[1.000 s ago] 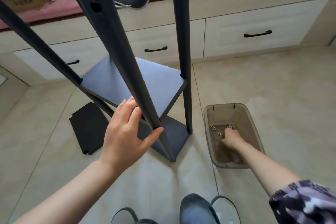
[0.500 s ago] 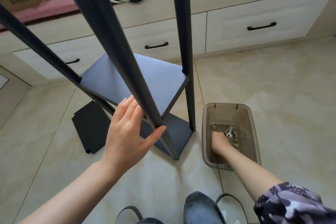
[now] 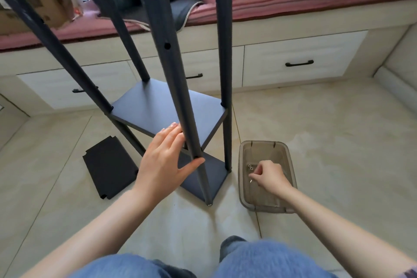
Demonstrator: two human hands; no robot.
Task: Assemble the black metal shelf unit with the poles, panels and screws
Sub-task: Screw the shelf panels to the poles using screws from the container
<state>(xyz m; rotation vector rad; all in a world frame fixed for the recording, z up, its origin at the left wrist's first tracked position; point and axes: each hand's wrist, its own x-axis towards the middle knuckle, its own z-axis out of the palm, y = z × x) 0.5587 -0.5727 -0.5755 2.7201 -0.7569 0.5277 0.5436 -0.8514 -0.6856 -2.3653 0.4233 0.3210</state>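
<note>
- Head view: the right hand (image 3: pixel 269 175), which a second ago was down among the hardware in the brown plastic bin (image 3: pixel 246 196), has lifted above it and now pinches a small screw (image 3: pixel 251 180) between thumb and fingertip. More screws (image 3: pixel 250 167) lie in the bin's far corner.
- The left hand (image 3: pixel 164 162) has kept its place on the near pole (image 3: pixel 171 74), fingers nearly straight along it and thumb spread across below, steadying the shelf unit (image 3: pixel 167 110) on the floor.
- Two panels are already fixed between the four poles; a loose panel (image 3: pixel 110 168) lies flat on the floor just to the left of the frame.
- With a screw in hand, the fetching looks done; I judge the next step is driving it into a pole hole (image 3: pixel 167 46), probably to mount another panel.
</note>
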